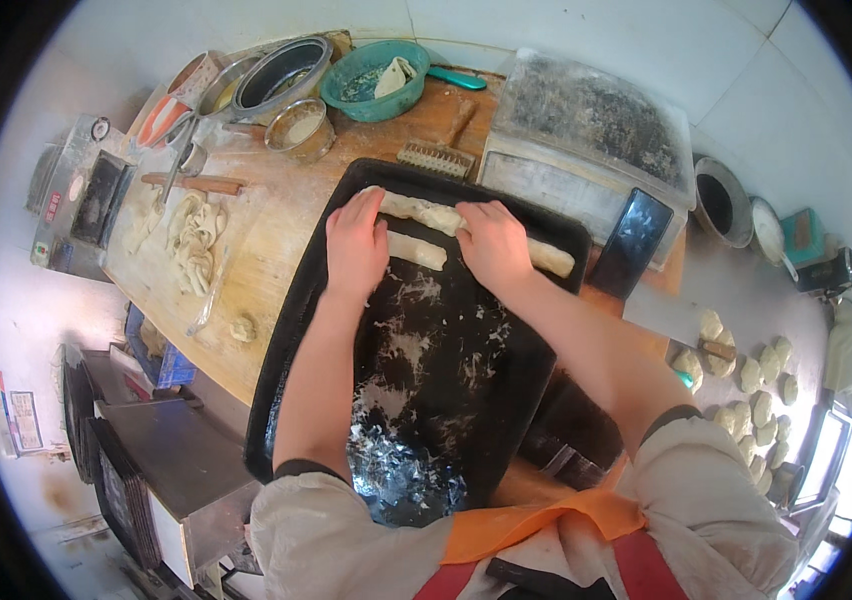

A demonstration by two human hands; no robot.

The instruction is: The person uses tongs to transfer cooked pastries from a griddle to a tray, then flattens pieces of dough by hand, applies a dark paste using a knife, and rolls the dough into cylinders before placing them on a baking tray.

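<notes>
A black baking tray (pixel 433 337) with a worn, patchy surface lies before me. Along its far edge runs a long filled dough roll (pixel 426 213). My left hand (pixel 358 240) rests on the left ends of this roll and of a shorter dough piece (pixel 417 250) just nearer to me, its fingertips partly hidden. My right hand (pixel 495 244) lies over the right part of the far row, fingers bent onto the dough. Beyond that hand, to the right, another stretch of dough (pixel 550 257) shows; whether it joins the long roll is hidden beneath the hand.
Left of the tray, a floured wooden worktop (pixel 246 240) holds a heap of dough strips (pixel 197 240) and a rolling pin (pixel 193 183). Bowls, a green basin (pixel 377 109) and a dough docker (pixel 437 159) stand behind. A clear plastic box (pixel 583 135) and a phone (pixel 632 244) border the right.
</notes>
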